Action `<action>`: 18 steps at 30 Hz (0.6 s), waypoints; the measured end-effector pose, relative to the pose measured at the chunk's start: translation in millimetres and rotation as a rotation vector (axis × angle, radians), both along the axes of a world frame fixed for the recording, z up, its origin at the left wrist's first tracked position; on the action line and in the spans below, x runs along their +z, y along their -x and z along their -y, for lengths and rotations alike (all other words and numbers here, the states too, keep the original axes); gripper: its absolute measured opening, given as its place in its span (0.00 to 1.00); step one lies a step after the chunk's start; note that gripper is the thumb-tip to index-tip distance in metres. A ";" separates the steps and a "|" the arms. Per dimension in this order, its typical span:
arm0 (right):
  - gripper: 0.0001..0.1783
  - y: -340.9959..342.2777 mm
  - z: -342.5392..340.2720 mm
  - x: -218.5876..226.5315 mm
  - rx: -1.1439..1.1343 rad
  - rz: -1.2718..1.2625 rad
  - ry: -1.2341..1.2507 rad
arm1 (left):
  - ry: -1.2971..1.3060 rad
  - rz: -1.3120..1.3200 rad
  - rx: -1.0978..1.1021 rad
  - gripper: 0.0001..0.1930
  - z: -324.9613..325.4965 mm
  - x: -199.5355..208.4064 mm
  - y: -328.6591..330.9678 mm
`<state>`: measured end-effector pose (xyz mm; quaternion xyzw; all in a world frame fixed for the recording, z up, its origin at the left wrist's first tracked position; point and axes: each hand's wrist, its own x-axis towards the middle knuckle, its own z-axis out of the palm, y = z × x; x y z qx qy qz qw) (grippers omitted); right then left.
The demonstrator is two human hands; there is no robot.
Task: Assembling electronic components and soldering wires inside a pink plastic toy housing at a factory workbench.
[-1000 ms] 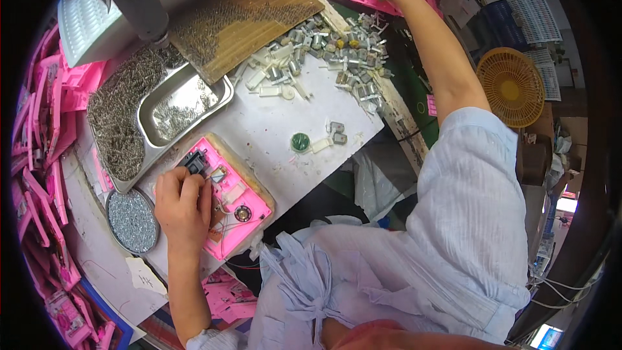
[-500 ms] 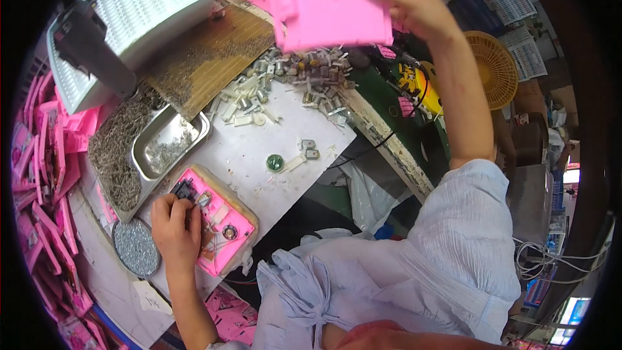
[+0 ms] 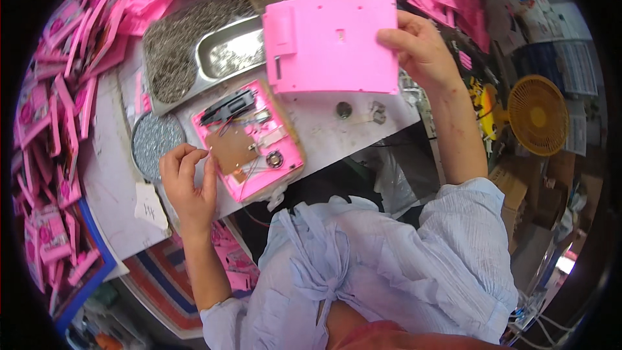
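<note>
A flat pink plastic cover (image 3: 334,42) is pinched at its right edge between the thumb and fingers of my right hand (image 3: 424,52), held above the table. Below it lies an open pink plastic housing (image 3: 285,172) with a brown circuit board (image 3: 232,150), thin wires, a black part (image 3: 228,107) and a round metal-rimmed part (image 3: 275,159) inside. My left hand (image 3: 189,185) is at the housing's left side, fingers loosely bent, thumb apart, nothing visible in them. Close by stands a round dish (image 3: 157,146) filled with small grey pieces.
A metal tray (image 3: 204,68) and a heap of small screw-like parts (image 3: 172,48) lie behind the housing. Many pink casings (image 3: 52,123) are stacked at left. A small round dark green item (image 3: 343,110) sits near the table's edge. A yellow basket (image 3: 538,115) stands at right.
My right hand has brought the pink cover down and nearer, over the table behind the housing. My left hand has moved off the black part to the housing's left edge. The view has shifted.
</note>
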<state>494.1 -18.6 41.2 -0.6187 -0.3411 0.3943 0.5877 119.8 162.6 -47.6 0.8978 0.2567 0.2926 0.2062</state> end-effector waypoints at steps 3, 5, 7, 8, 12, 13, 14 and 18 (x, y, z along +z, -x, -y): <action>0.19 -7.8 5.4 -15.7 -0.071 0.023 -0.035 | -0.005 0.037 0.011 0.10 6.4 -4.2 7.9; 0.19 -13.7 21.9 -18.7 -0.156 -0.007 -0.132 | 0.009 0.040 -0.016 0.10 9.2 -2.4 4.3; 0.21 -17.0 33.2 -24.9 -0.230 -0.042 -0.203 | 0.011 0.072 -0.047 0.10 10.5 -5.2 -0.7; 0.22 -16.4 36.5 -29.8 -0.262 -0.055 -0.231 | -0.025 0.058 -0.051 0.10 11.1 -6.8 -3.0; 0.27 -21.0 54.6 -37.3 -0.272 -0.132 -0.195 | -0.140 0.001 -0.128 0.12 10.5 -5.8 -25.2; 0.27 -23.6 57.9 -43.2 -0.264 -0.132 -0.177 | -0.168 -0.011 -0.149 0.12 12.5 -4.8 -29.9; 0.27 -23.3 60.4 -49.1 -0.261 -0.151 -0.185 | -0.196 -0.025 -0.172 0.12 13.9 -3.7 -34.0; 0.27 -21.4 75.0 -50.4 -0.295 -0.157 -0.170 | -0.212 -0.071 -0.234 0.14 10.4 -3.2 -55.2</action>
